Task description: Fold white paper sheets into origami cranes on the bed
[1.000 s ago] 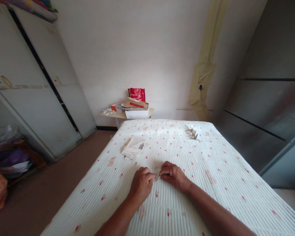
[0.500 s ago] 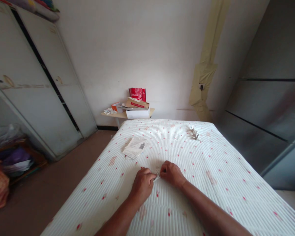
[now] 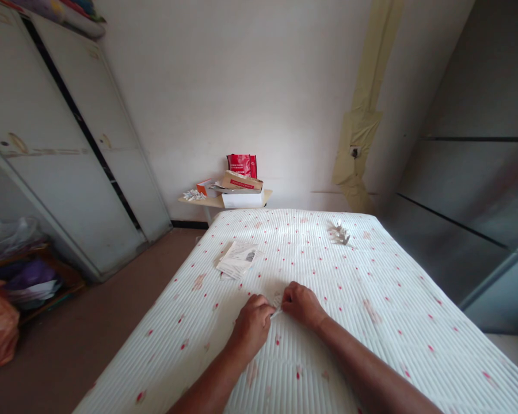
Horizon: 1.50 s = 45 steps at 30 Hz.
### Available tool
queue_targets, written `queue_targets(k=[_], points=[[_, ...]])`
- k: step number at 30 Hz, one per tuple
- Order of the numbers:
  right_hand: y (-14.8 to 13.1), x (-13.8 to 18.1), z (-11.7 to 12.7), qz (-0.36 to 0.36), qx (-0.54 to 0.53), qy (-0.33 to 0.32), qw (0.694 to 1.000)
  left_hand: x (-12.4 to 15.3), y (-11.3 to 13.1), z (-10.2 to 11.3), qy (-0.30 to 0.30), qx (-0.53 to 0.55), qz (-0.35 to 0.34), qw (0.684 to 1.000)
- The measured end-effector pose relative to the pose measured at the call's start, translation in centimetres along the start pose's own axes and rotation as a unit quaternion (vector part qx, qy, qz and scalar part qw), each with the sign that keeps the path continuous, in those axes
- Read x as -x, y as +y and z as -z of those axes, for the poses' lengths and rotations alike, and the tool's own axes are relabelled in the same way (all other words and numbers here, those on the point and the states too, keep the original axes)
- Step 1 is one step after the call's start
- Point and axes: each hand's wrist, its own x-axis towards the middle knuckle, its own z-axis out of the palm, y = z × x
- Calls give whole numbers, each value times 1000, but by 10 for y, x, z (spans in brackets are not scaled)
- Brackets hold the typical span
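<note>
Both hands rest on a white mattress (image 3: 371, 322) dotted with red marks. My left hand (image 3: 251, 327) and my right hand (image 3: 302, 305) pinch a small folded piece of paper (image 3: 277, 303) between their fingertips, pressing it down on the mattress. Most of the paper is hidden by the fingers. A stack of printed paper sheets (image 3: 237, 259) lies further off to the left. Small folded paper figures (image 3: 338, 232) sit near the far right of the mattress.
A low shelf (image 3: 207, 201) against the far wall holds a white box (image 3: 242, 199), a red bag (image 3: 242, 164) and more folded papers (image 3: 193, 195). A grey wardrobe (image 3: 47, 144) stands at left, with bags (image 3: 0, 322) on the floor beside it.
Both hands stay pinched on the small paper; the right hand has shifted slightly toward the left hand. The view has drifted a little.
</note>
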Motion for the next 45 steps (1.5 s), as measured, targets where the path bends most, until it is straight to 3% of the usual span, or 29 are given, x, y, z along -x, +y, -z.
queue_targets(k=[8, 17, 25, 45], points=[[0, -1, -7, 2, 53, 12, 999, -2, 0, 5, -22, -5, -23, 999], [-4, 0, -6, -16, 72, 9, 997, 1, 2, 5, -41, -96, -91, 990], [5, -3, -9, -15, 7, 15, 1000, 3, 8, 10, -71, -155, -107, 980], [17, -7, -3, -37, -125, -22, 991, 4, 7, 5, -54, -144, -89, 984]])
